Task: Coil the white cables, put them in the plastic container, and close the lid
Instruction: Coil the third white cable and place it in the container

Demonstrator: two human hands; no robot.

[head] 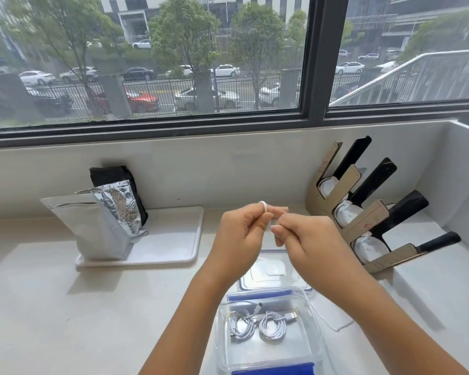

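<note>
while the left hand [244, 226] and right hand [303, 234] are both pinching a white cable [264, 207], the open plastic container [266, 347] is waiting at six o'clock, directly below them.

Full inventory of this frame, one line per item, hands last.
coiled cables: 2, white, side by side inside the container
plastic container: 1, clear with blue clips, near counter edge, open
lid: 1, clear, flat on the counter just behind the container
loose cable: 1, white, trailing on the counter right of the container, up to the hands
tray: 1, white, left of centre
foil bags: 2, one silver, one black behind it, standing on the tray
cardboard rack: 1, brown, right, holding black-handled items
left hand: pinches a loop of white cable
right hand: pinches the same cable
</note>
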